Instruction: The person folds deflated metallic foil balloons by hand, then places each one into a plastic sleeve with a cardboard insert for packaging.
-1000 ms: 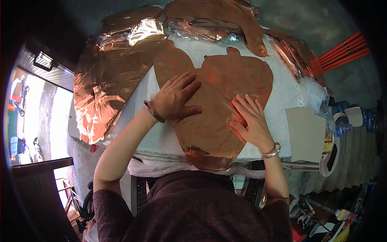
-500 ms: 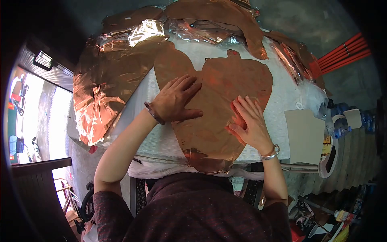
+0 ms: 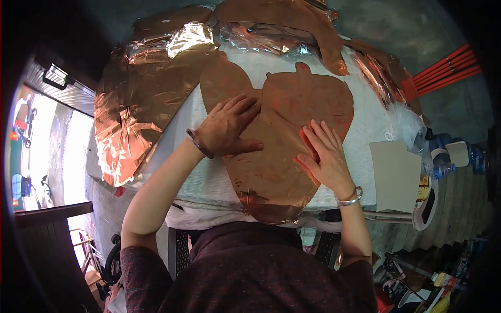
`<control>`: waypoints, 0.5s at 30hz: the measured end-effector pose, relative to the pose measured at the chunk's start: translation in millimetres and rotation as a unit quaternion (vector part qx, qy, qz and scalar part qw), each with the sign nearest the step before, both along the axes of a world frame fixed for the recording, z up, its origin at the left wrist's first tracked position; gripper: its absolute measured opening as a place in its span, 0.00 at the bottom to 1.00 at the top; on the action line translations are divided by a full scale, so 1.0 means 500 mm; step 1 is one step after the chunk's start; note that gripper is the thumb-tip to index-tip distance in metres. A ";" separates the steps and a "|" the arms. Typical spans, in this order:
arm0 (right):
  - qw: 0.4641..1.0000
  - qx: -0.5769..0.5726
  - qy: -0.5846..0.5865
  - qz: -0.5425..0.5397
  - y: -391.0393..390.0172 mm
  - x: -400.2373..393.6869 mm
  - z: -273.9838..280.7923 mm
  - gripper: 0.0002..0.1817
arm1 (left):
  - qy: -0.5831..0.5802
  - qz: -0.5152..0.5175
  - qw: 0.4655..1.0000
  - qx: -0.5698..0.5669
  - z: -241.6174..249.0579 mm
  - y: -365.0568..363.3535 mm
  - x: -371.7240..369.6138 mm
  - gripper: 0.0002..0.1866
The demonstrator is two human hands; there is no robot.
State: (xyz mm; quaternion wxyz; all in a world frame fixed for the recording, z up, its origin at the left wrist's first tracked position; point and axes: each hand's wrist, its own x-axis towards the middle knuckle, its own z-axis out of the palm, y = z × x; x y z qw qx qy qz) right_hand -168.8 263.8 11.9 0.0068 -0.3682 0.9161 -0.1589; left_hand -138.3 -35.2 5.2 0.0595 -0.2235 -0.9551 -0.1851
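Note:
A flat copper-coloured foil balloon (image 3: pixel 282 172), roughly heart-shaped with a small tab at its top edge, lies across the white-covered table in front of me. My left hand (image 3: pixel 228 125) rests on its left side, palm down, with the thumb spread toward the middle. On the right side of the foil lies my right hand (image 3: pixel 326 156), fingers stretched out and thumb apart. Neither hand grips anything. Under the palms the foil is hidden.
More copper foil balloons (image 3: pixel 130 125) lie along the table's left side, with others (image 3: pixel 282 21) at the far edge. To the right are a grey card (image 3: pixel 395 176), clear plastic wrap (image 3: pixel 407 128), plastic bottles (image 3: pixel 443 171) and red rods (image 3: pixel 443 71). The white table cover (image 3: pixel 365 117) shows between them.
My right hand has shifted slightly up and right over the foil. My left hand stays almost in place, and the foil's top edge sits slightly differently.

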 end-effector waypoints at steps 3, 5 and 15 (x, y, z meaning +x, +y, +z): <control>1.000 -0.022 0.013 0.000 -0.001 -0.001 0.000 0.37 | -0.001 0.001 1.000 -0.002 -0.001 0.002 0.000 0.45; 0.999 -0.040 0.017 0.002 -0.001 0.000 -0.001 0.37 | -0.009 0.003 1.000 -0.003 -0.004 0.001 0.003 0.45; 1.000 0.002 0.020 0.003 -0.001 -0.004 -0.013 0.34 | -0.002 0.007 1.000 0.009 -0.006 0.002 0.002 0.41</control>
